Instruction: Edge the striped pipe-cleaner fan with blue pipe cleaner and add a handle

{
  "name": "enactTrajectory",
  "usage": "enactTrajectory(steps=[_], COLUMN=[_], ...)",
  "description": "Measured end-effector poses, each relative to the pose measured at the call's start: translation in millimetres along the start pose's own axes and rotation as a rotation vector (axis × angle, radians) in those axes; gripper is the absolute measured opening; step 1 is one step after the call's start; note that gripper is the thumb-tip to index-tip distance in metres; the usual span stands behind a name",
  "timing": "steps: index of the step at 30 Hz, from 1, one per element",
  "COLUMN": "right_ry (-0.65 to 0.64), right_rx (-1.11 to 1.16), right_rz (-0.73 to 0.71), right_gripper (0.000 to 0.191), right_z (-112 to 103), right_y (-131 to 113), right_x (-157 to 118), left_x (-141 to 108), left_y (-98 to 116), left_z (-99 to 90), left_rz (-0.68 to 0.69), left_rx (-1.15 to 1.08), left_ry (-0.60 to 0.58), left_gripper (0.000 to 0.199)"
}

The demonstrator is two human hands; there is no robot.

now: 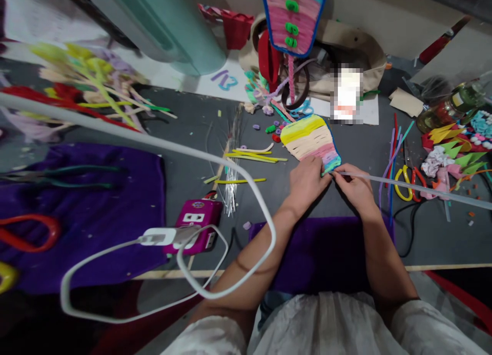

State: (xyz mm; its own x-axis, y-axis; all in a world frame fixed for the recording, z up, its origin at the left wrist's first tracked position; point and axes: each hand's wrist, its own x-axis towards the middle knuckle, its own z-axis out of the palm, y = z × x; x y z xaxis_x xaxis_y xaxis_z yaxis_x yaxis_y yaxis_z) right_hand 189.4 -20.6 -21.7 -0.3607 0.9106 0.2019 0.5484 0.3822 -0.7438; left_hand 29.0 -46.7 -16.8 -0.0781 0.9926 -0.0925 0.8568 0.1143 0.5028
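Note:
A striped pipe-cleaner panel [307, 134] in yellow, cream, pink and blue, edged in blue, lies on the dark table. My left hand [307, 183] is closed on its lower end, thumb and fingers at the bottom edge. At the lower right corner, my right hand [355, 188] pinches the edge, its fingertips close to those of the left. From the right fingertips a long pale strip [415, 185] runs to the right side of the view; whether it is held or only passes in front, I cannot tell. Both hands partly hide the panel's lower end.
A finished-looking striped piece [294, 16] with green loops hangs above. Yellow pipe cleaners [253, 156] and silver wires [230, 185] lie left of the panel. Scissors [409, 183] rest at right. A white cable [265, 211] loops past a purple power socket [196, 224]; pliers [69, 175] lie far left.

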Motion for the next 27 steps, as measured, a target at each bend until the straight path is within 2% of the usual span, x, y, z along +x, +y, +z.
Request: enactTrajectory(steps=[6, 23, 27], right_ry=[0.029, -0.009, -0.009], right_rx=[0.039, 0.055, 0.064], right_rz=[0.088, 0.030, 0.038], right_gripper=[0.018, 0.018, 0.017], right_z=[-3.8, 0.6, 0.8], right_y=[4.7, 3.9, 5.7], right_x=[-0.6, 0.4, 0.3], left_x=[-0.4, -0.8, 0.8], left_y=[3.5, 2.2, -1.7], left_z=[-1.6, 0.4, -3.8], left_rz=[-0.013, 0.009, 0.026], left_rx=[0.014, 0.019, 0.004], left_ry=[-0.003, 0.008, -0.007], left_gripper=[0.006, 0.012, 0.007])
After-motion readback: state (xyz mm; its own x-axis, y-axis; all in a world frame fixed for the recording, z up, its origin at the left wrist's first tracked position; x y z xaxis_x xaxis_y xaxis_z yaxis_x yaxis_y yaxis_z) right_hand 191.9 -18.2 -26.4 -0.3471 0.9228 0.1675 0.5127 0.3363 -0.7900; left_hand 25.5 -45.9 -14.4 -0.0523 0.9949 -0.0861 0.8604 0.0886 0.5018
